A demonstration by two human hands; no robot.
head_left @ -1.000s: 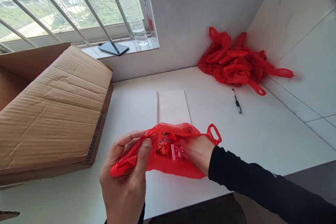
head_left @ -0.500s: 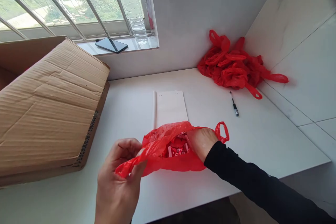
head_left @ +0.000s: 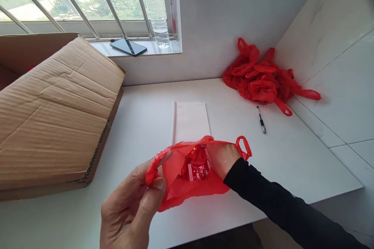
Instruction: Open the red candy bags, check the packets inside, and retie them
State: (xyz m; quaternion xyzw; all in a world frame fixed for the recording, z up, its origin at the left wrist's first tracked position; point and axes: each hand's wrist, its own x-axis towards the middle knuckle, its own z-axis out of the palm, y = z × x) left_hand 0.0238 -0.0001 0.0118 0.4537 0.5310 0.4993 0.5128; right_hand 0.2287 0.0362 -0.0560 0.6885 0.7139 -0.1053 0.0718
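Note:
A thin red plastic bag [head_left: 193,191] is held open above the front of the white table, its mouth toward me. Wrapped red candies [head_left: 198,172] show inside it. My left hand [head_left: 133,198] is closed on the bag's left handle, pinching it between thumb and fingers. My right hand [head_left: 222,158], in a black sleeve, reaches into the right side of the bag. Its fingers are hidden by the plastic, so I cannot see whether they hold anything. The bag's other handle loop sticks up beside the right wrist.
A large open cardboard box [head_left: 58,116] stands at the left. Behind the bag lies a white notepad [head_left: 192,122], with a pen [head_left: 261,120] to its right. Red plastic bags [head_left: 260,76] are heaped in the back corner. A phone [head_left: 128,46] and water bottle [head_left: 159,19] occupy the windowsill.
My left hand has turned and raised the bag's left handle, and the mouth is wider, showing more candies. My right hand stays inside the bag. The view has shifted slightly.

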